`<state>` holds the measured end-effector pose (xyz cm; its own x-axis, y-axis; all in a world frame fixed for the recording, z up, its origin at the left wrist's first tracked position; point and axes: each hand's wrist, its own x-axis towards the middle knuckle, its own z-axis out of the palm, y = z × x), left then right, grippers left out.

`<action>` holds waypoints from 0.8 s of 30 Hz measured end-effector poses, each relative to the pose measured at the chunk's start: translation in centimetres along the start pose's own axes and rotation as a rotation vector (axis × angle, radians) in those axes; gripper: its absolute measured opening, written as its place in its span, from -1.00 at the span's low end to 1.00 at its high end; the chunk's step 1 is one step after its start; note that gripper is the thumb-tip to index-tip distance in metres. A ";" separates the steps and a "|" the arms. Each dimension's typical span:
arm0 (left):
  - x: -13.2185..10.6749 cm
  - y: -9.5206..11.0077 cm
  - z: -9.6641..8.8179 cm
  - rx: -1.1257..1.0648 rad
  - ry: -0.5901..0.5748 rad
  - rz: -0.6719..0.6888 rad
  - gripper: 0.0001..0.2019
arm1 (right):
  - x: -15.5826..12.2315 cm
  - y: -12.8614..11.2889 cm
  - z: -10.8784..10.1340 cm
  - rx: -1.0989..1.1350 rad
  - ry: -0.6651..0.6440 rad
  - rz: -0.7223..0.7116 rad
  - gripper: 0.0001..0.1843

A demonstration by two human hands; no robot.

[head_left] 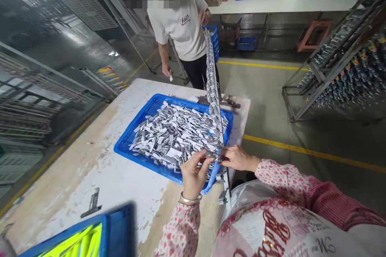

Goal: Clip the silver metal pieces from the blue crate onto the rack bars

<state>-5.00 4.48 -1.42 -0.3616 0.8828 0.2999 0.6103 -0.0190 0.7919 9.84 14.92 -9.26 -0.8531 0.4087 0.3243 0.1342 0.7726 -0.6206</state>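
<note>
A long narrow metal bar point(210, 76) leans upright over the table, lined with several small silver pieces on clips. At its lower part, my left hand point(194, 172) pinches a small silver piece point(211, 154) between thumb and fingers. My right hand point(238, 158) is closed at the bar beside that piece; its fingertips are partly hidden, and what they grip is unclear. Beneath the hands lies a blue tray point(128, 138) heaped with silver, flat-ended pieces point(173, 140). More clips point(222, 200) show on the bar below my hands.
Across the worktable point(120, 192) stands a person point(188, 24), one hand near the bar's top, the other holding something small and white. A blue bin point(119, 227) with yellow-green pieces and a T-shaped metal tool point(92, 204) are near left. A loaded rack point(319, 74) stands right.
</note>
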 end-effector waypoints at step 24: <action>-0.1 -15.2 -0.3 0.602 -0.429 -0.385 -0.89 | -3.3 -0.4 -2.0 0.281 0.134 0.194 -0.66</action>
<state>-14.48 4.58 -13.36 -0.3965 0.8807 -0.2590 0.8155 0.4675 0.3411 13.62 14.18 -8.70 -0.7491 0.6089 0.2610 0.1272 0.5188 -0.8454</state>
